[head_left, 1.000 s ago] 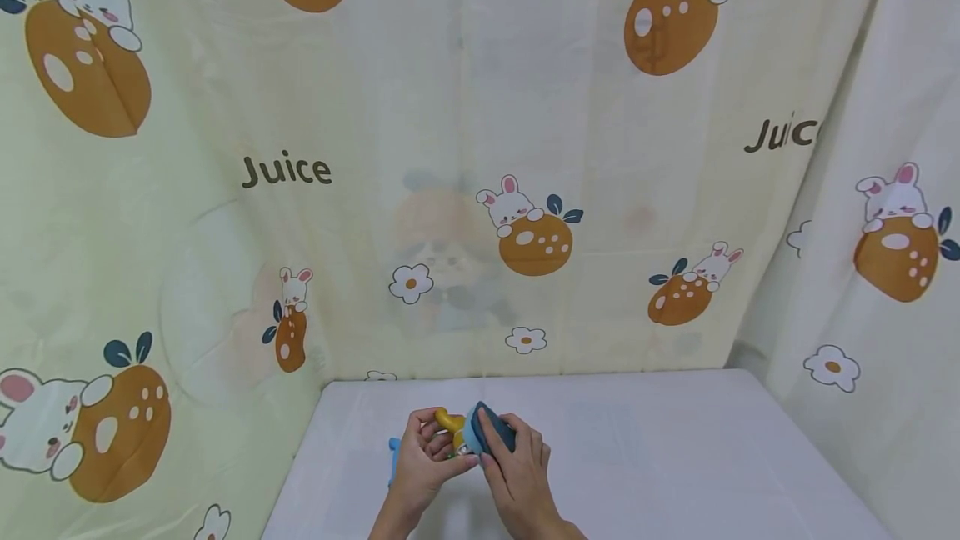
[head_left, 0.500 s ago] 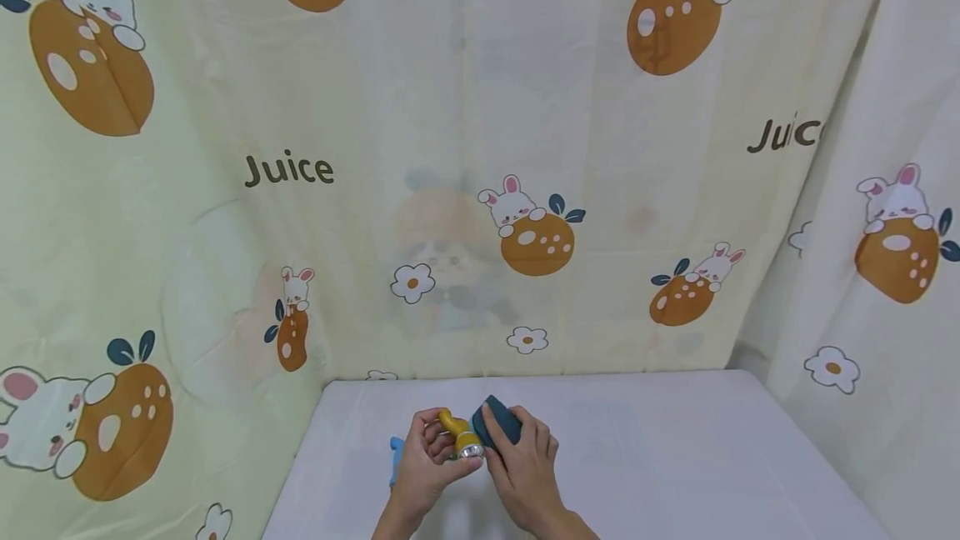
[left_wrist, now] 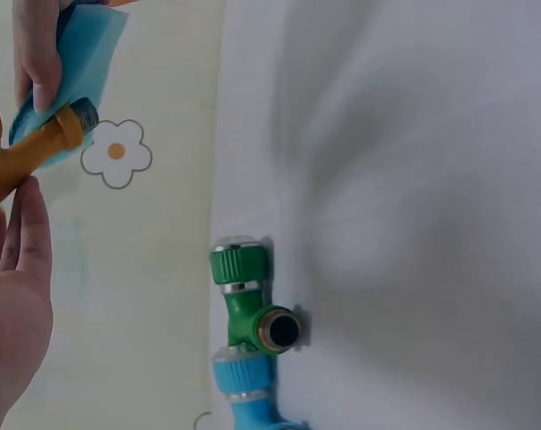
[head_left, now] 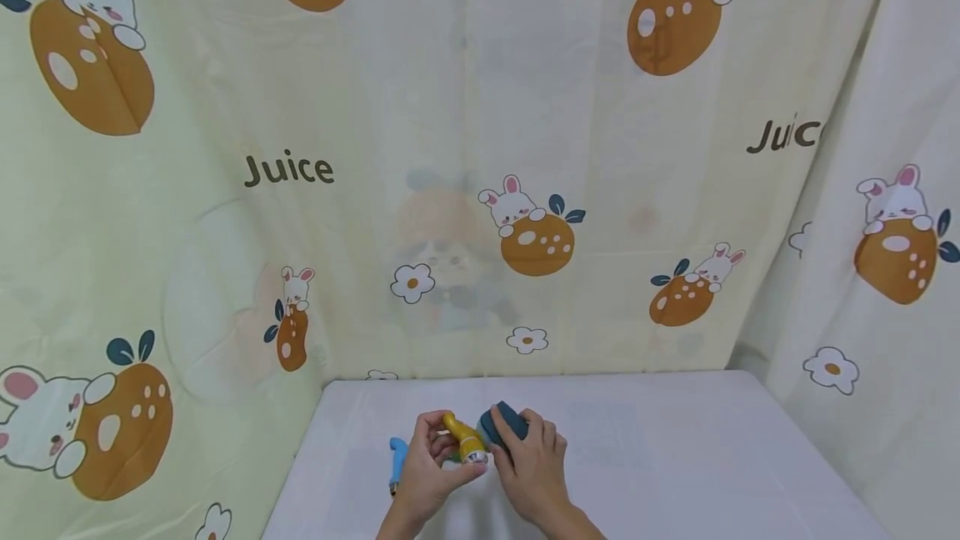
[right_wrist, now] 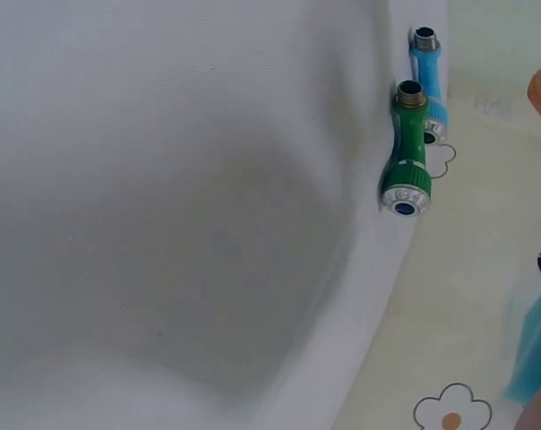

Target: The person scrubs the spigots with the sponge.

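Observation:
My left hand (head_left: 429,473) pinches a yellow, bent, tap-like fitting (head_left: 467,440) between thumb and fingers, above the table. The fitting has a ribbed collar with a silver cap at the near end. Its threaded end overlaps the sponge in the left wrist view. A two-tone blue sponge (head_left: 507,424) is gripped in my right hand (head_left: 534,473), dark face up, right beside the fitting. In the right wrist view, only the sponge's light blue side (right_wrist: 534,349) and a sliver of the hand show at the right edge.
On the white table (head_left: 660,457), a similar blue fitting (head_left: 397,461) lies left of the hands. Close to it is a green fitting (left_wrist: 244,300), mostly hidden behind the left hand in the head view. A printed curtain (head_left: 465,107) hangs behind the table's far edge.
The sponge has shifted right with my right hand, uncovering more of the yellow fitting, whose silver cap now shows. Both hands have drifted slightly right, and more of the blue fitting is visible.

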{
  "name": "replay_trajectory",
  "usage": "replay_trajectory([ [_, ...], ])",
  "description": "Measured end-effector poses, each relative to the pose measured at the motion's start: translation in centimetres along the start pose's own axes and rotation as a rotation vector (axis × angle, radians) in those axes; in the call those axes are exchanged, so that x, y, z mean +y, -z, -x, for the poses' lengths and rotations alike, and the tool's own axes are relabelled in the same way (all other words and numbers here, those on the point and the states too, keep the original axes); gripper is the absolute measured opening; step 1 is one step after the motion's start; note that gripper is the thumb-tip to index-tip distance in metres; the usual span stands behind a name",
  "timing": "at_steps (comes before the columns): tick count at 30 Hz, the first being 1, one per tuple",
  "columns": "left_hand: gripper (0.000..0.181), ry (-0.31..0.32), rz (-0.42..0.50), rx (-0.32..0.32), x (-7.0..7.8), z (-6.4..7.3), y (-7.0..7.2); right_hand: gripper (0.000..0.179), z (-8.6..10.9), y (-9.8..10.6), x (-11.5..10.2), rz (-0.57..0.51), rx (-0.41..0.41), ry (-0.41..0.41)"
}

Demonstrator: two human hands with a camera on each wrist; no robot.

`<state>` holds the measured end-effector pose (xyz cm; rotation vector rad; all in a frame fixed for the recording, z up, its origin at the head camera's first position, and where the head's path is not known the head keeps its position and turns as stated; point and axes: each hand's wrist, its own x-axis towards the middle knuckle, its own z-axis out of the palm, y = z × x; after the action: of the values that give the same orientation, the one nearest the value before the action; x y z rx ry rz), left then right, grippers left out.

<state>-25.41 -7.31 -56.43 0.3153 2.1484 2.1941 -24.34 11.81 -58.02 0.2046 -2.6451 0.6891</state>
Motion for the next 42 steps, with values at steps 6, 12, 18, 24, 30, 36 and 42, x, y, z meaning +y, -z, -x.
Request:
replay_trajectory([
  [6,0.088,0.048,0.201,0.073,0.7,-0.5,0.5,0.061,0.5,-0.3,-0.4,-0.249,0.029,-0.055],
  [12,0.081,0.107,0.251,0.132,0.9,-0.9,0.7,0.068,1.8,-0.6,-1.0,-0.263,0.175,0.150],
  [18,0.072,0.102,0.255,0.195,0.7,-1.0,0.1,0.067,2.4,-0.6,-1.2,-0.192,0.280,0.361],
  [24,0.070,0.152,0.255,0.188,0.5,-1.1,-0.1,0.059,2.1,-0.7,-1.0,-0.107,0.315,0.397],
  [30,0.045,0.203,0.090,-0.023,0.4,-0.9,0.4,0.052,1.7,-0.5,-0.7,-0.083,0.346,0.415],
  [36,0.049,0.233,0.021,-0.151,0.5,-0.8,0.8,0.055,1.2,-0.4,-0.2,-0.081,0.335,0.450],
  [42,0.043,0.281,0.030,-0.154,0.8,-0.8,0.7,0.051,1.1,-0.4,0.3,-0.039,0.319,0.463],
])
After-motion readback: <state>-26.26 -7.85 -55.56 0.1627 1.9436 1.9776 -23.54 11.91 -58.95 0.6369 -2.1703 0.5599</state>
